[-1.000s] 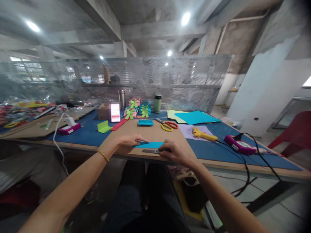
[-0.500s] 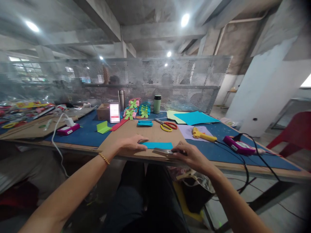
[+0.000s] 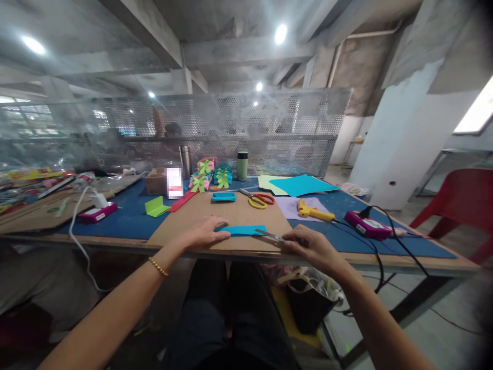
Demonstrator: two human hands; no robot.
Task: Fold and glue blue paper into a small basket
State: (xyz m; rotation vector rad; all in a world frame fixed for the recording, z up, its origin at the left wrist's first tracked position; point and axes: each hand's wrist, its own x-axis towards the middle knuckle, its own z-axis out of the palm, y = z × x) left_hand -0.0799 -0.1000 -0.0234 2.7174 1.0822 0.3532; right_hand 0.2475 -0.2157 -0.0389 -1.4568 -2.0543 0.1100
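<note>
My left hand (image 3: 206, 232), with a gold bead bracelet on the wrist, grips the left end of a blue paper strip (image 3: 246, 230), thumb on the near side. The strip extends right, low over the brown cardboard (image 3: 215, 245). My right hand (image 3: 306, 240) is closed around a slim metal-bladed cutting tool (image 3: 274, 236); the fingers hide its handle. The blade's tip meets the strip near its right end. Beyond my hands lie a folded blue paper piece (image 3: 224, 197) and scissors with yellow and red handles (image 3: 259, 200).
A yellow glue gun (image 3: 315, 211) rests on lilac paper (image 3: 287, 206), its cord running right to a purple power strip (image 3: 367, 225). Blue sheets (image 3: 304, 185), a green tumbler (image 3: 242, 167), a steel flask (image 3: 185, 162) and bow-topped pieces (image 3: 222, 177) stand farther back.
The blade has turned so its tip points up at the strip, and my right hand has shifted slightly right. My left hand keeps its grip. The whole view has shifted a little.
</note>
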